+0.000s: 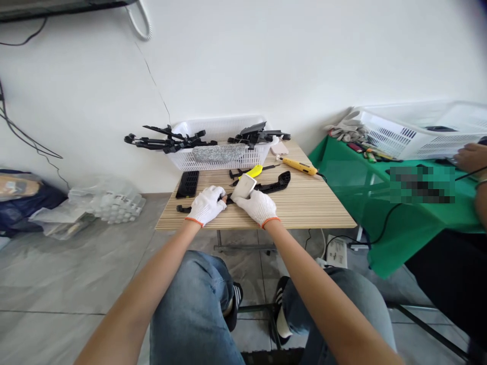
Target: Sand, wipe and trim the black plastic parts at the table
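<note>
A long black plastic part (276, 185), with a wider hollow end at the right, lies across the wooden table. My left hand (206, 204), in a white knitted glove with an orange cuff, is closed around its left portion. My right hand (259, 206), gloved the same way, grips a flat whitish rectangular pad (244, 186) over the middle of the part. Whether the pad touches the part is hidden. Just behind the pad lies a yellow utility knife (251, 172), beside a small black piece (238, 174).
A white basket (178, 161) of black plastic parts stands at the table's back, some parts overhanging its rim. A black phone (187, 184) lies left, a yellow corded tool (299, 166) right. Beyond is a green-covered table (342, 165), where another person's hand (472, 157) shows.
</note>
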`<state>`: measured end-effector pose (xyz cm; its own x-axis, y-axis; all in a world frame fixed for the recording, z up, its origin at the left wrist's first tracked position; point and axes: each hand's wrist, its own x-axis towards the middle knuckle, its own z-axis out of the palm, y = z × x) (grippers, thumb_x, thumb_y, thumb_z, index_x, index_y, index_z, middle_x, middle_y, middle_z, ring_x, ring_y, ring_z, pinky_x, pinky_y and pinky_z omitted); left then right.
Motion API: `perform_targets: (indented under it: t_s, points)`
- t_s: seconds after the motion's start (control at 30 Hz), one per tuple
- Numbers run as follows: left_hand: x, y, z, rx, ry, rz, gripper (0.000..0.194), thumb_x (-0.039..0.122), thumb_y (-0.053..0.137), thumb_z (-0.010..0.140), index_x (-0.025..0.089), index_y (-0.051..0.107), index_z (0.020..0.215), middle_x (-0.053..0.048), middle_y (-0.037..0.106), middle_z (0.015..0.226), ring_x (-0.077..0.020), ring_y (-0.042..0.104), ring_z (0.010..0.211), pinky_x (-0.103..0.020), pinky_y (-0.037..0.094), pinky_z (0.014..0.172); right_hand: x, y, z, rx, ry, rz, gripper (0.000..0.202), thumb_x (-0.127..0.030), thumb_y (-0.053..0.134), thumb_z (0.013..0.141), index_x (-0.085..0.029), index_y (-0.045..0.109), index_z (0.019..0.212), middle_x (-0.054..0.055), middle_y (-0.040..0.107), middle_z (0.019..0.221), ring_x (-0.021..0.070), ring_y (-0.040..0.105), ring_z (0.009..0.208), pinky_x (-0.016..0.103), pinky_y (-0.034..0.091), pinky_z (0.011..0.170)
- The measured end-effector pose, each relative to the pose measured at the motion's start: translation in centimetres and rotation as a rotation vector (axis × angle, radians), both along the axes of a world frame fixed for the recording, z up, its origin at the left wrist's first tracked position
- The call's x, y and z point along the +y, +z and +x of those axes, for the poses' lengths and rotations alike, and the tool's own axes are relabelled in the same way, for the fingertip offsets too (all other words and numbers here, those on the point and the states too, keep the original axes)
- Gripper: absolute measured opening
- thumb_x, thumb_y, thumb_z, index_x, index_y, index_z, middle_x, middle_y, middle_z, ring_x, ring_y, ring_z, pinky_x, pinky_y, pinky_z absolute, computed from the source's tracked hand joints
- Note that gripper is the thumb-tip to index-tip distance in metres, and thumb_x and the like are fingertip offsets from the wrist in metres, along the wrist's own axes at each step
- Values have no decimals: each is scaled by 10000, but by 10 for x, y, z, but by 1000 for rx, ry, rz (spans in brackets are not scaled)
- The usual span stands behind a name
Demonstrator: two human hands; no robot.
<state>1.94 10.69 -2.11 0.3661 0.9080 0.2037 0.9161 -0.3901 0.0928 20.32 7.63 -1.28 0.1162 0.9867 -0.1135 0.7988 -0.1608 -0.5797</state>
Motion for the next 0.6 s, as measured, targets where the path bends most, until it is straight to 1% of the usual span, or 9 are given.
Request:
perform_targets:
  t_s: [0.1, 0.2, 0.3, 0.37, 0.43, 0.53, 0.6]
  points:
    - [0, 0, 1, 17, -8, -5, 197, 310, 502, 955, 221, 667, 1015, -76, 674, 1042, -253, 636, 977, -334, 465, 783, -2, -2, -13, -35, 59, 1, 553, -652, 566, 831, -186, 752, 1064, 147, 760, 1041, 308, 710, 1025, 330, 519, 803]
    - [-1, 0, 1, 29, -2, -5, 242, 279, 453, 974, 205, 661, 1075, -98, 671, 1099, -265, 631, 1013, -351, 469, 827, -2, -4, -28, -80, 129, 48, 513, -611, 511, 878, -193, 749, 1058, 139, 764, 1015, 311, 714, 1020, 349, 527, 825]
    - [0, 1, 0, 17, 23, -19, 281, 298, 405, 1000, 202, 649, 1100, -107, 671, 1119, -270, 632, 1028, -357, 471, 825, 0, -5, -30, -86, 167, 59, 522, -616, 478, 907, -211, 738, 1108, 124, 764, 1036, 303, 711, 1037, 351, 531, 842]
    - [1, 3, -1, 12, 35, -37, 296, 332, 386, 1013, 207, 647, 1076, -100, 679, 1095, -267, 639, 1011, -352, 470, 803, 3, -6, -21, -96, 203, 62, 516, -630, 495, 906, -228, 742, 1116, 110, 765, 1053, 295, 705, 1055, 340, 528, 856]
    - [1, 5, -2, 11, 40, -50, 295, 349, 387, 1015, 212, 646, 1048, -90, 687, 1070, -259, 646, 994, -344, 467, 789, 5, -8, -4, -115, 201, 64, 503, -642, 530, 893, -236, 755, 1088, 100, 767, 1059, 288, 702, 1062, 327, 524, 869]
    - [2, 7, -2, 3, 40, -59, 273, 346, 408, 1008, 216, 647, 1031, -81, 694, 1064, -252, 650, 992, -333, 466, 785, 9, -12, 32, -124, 117, 63, 485, -650, 583, 866, -242, 767, 1052, 89, 768, 1058, 282, 700, 1062, 313, 522, 871]
    - [2, 7, -1, -4, 43, -62, 274, 348, 407, 1007, 219, 648, 1027, -79, 696, 1056, -249, 651, 993, -329, 468, 787, 10, -14, 59, -125, 51, 56, 478, -637, 595, 865, -247, 762, 1086, 84, 765, 1074, 281, 696, 1075, 312, 520, 870]
